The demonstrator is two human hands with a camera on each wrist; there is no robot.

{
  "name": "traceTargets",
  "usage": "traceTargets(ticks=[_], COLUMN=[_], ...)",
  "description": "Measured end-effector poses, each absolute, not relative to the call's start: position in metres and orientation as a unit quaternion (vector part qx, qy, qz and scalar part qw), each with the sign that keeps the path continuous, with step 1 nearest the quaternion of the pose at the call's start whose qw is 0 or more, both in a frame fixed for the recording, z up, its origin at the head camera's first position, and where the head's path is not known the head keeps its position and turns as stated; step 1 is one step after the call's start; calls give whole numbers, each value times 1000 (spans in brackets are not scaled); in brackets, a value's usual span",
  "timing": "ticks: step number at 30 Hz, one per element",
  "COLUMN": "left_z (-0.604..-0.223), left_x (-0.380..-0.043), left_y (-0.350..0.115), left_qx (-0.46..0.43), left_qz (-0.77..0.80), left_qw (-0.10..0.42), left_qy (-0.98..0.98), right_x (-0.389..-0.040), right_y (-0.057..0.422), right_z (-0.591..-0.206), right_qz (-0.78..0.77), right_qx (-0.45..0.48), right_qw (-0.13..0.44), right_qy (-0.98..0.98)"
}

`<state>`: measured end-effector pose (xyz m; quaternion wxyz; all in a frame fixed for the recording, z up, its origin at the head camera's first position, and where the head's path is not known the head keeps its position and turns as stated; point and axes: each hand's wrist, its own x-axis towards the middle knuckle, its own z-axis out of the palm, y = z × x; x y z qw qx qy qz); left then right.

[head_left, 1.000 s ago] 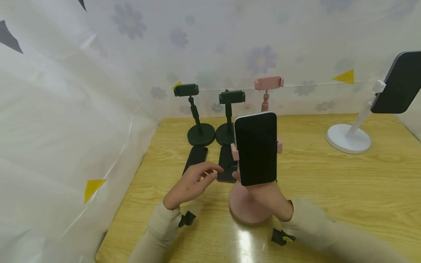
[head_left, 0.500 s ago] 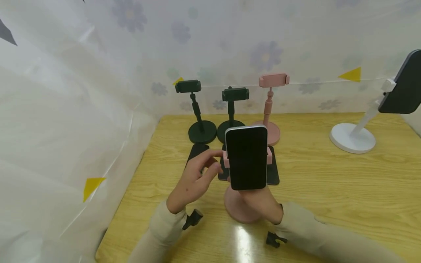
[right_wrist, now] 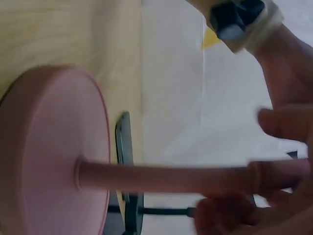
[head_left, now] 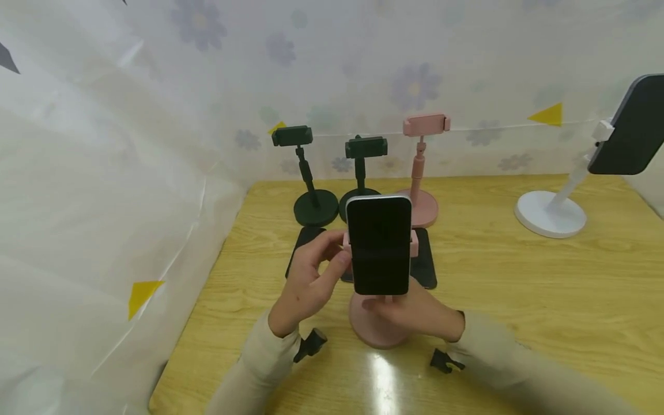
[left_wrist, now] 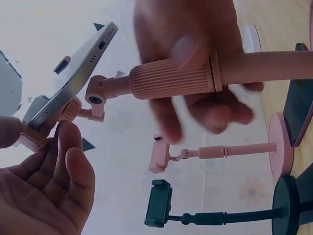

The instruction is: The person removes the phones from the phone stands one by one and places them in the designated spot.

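Note:
A pink phone stand (head_left: 363,331) stands on the table in front of me, with a dark-screened smartphone (head_left: 379,248) upright in its clamp. My left hand (head_left: 303,285) pinches the left side of the pink clamp between thumb and fingers. In the left wrist view the phone's silver edge (left_wrist: 80,73) leans above that hand. My right hand (head_left: 427,311) is around the pole below the phone, its fingers loose and blurred beside the ribbed collar (left_wrist: 168,81). The right wrist view shows the thumb apart from the pole (right_wrist: 171,179), with other fingers along its far side.
Behind stand two dark green phone stands (head_left: 315,208) and another pink stand (head_left: 422,210). Several dark phones lie before them, one at the right (head_left: 425,262). A white stand (head_left: 550,216) holding a phone (head_left: 630,127) is farther right. Plastic sheeting (head_left: 155,190) hangs around the wooden table (head_left: 519,300).
The pink stand with its phone has come down and a little left. My left hand has moved from beside the clamp to pinching it. The right hand has loosened around the pole.

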<state>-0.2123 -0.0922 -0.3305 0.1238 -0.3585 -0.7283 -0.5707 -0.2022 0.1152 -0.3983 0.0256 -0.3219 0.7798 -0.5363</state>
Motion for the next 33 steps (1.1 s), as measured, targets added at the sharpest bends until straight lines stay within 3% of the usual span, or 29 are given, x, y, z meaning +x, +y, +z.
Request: traceTargets(ticks=[3,7,11,14,19,27,33], left_z=[-329,-328,-324,-324,-325,-322,-316], left_x=[-211,-211,-211,-210,-209,-214,-219], left_y=[-92,-90,-86,-84,-81,-81,-86], left_qx=[-354,-346,-333,-324,-321,-327,-318], left_qz=[-580,-590,-591,-590,-590,-557,-547], left_qw=[109,97,108,123,145,170,139], left_qy=[-725,-723,-727,-729,-727,-745,-762], right_x=[-206,-205,-198,-197,-203,-215,-224], right_y=[137,162,168,158,137,125,123], right_z=[-391,-372,-344,-320,-293,-290,-293], right_qz=[-447,-453,-550,-617,-600,-561,-577], right_qx=[-361,-320,-248,-253,-272,-219,-197], right_qw=[26,15,-91,-162,-182,-223,-203], right_qy=[818,832,792,728,730,766,766])
